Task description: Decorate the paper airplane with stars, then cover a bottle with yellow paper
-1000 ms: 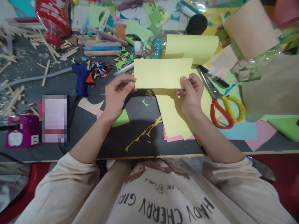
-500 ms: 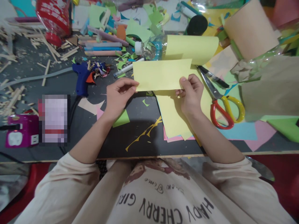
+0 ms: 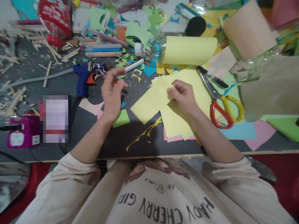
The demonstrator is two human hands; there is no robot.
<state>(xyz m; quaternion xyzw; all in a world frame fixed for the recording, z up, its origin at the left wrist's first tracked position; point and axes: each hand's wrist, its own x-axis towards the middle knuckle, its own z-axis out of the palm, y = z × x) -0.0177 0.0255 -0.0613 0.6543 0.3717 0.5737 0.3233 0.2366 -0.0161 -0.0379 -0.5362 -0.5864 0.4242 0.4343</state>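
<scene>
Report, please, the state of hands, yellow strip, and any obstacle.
Left hand empty, near white pen. Right hand pinches yellow strip over yellow sheets. Scissors right of that hand, apparently not blocking.

Can't trace the yellow strip behind the right hand. Can't identify the pixelated object or read the label on the red bottle. Seeing only part of that bottle at the top edge, and of the brown paper at the right edge

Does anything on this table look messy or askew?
Yes. At left, loose scraps clutter the front of the blue glue gun, an odd place for litter. The yellow paper strip in the right hand slants askew, partly over the yellow sheets.
</scene>
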